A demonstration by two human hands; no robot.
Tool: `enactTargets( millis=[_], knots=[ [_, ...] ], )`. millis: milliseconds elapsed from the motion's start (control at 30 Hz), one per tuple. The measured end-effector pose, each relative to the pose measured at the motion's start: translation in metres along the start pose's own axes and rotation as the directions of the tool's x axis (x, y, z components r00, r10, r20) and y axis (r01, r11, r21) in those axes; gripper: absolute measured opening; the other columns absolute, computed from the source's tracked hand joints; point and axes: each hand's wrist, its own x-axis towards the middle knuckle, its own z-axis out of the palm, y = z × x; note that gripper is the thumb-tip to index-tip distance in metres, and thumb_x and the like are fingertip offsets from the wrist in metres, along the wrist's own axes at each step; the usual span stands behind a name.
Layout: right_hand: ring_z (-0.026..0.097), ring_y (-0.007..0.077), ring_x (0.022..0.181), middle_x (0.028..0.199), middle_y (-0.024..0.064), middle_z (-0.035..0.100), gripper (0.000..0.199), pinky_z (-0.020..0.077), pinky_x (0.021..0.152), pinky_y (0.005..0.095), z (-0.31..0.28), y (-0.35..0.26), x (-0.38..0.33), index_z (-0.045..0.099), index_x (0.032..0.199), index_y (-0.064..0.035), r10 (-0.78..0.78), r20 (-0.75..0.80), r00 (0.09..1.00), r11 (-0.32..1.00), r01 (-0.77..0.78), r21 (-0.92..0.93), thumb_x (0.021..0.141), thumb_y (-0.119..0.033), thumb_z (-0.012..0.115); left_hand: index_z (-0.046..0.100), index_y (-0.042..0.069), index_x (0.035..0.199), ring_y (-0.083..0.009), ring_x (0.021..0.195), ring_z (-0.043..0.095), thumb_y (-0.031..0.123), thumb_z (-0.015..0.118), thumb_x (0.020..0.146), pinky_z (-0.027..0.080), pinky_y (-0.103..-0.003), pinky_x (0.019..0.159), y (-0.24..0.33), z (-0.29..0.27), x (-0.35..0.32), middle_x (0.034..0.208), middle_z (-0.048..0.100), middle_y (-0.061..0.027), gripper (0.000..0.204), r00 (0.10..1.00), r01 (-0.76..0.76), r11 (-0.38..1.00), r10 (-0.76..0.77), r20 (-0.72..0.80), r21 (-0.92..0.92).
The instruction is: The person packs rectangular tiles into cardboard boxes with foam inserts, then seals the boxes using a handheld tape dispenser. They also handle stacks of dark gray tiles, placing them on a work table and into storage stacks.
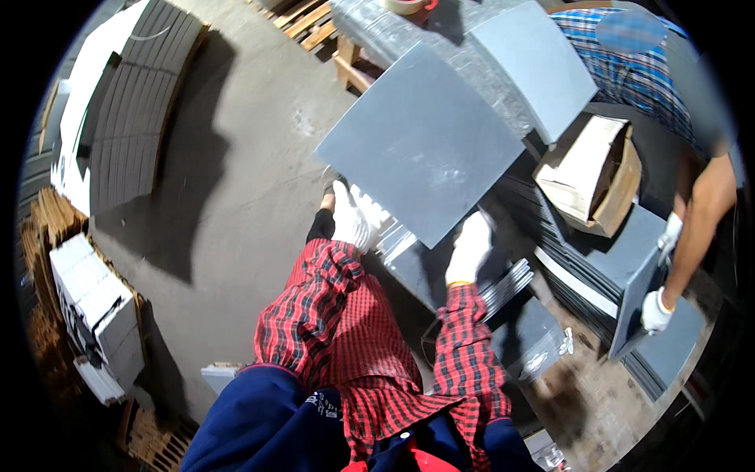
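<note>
A large square grey tile (422, 145) is held up in front of me, its flat face toward me and one corner pointing down. My left hand (355, 219), in a white glove, grips its lower left edge; some fingers are hidden at the edge. My right hand (472, 245), also gloved, holds the lower right edge, with its fingertips out of sight behind the tile. Below the tile, between my hands, is a stack of grey tiles (417, 271), partly covered. Several tile edges (507, 288) show beside my right wrist.
At right, a co-worker's gloved hands (657, 311) hold another tile upright (631, 303) over tile stacks. An open cardboard box (578, 177) sits on a stack. Another tile (536, 67) lies on the grey table (377, 31) ahead. Pallet stacks (130, 130) stand at left.
</note>
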Motion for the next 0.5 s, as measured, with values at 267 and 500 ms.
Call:
enactTargets(
  millis=[267, 500],
  knots=[
    [0.027, 0.0415, 0.145, 0.158, 0.0202, 0.031, 0.074, 0.0223, 0.118, 0.0554, 0.065, -0.094, 0.147, 0.036, 0.152, -0.0101, -0.483, 0.604, 0.634, 0.01, 0.694, -0.72, 0.097, -0.057, 0.05, 0.035, 0.004, 0.149, -0.0386, 0.131, 0.048, 0.07, 0.029, 0.098, 0.042, -0.055, 0.106, 0.001, 0.001, -0.008, 0.147, 0.045, -0.0179, 0.083, 1.0, 0.001, 0.991, 0.002, 0.025, -0.133],
    [0.021, 0.0391, 0.148, 0.161, 0.017, 0.024, 0.085, 0.0154, 0.118, 0.0592, 0.081, -0.089, 0.181, 0.024, 0.158, -0.0146, -0.39, 0.61, 0.69, -0.058, 0.643, -0.764, 0.095, -0.069, 0.042, 0.044, 0.008, 0.14, -0.0255, 0.12, 0.053, 0.058, 0.05, 0.098, 0.045, -0.044, 0.102, -0.011, 0.004, -0.005, 0.137, 0.051, -0.0093, 0.065, 0.998, -0.069, 0.991, 0.069, -0.002, -0.117]
  ],
)
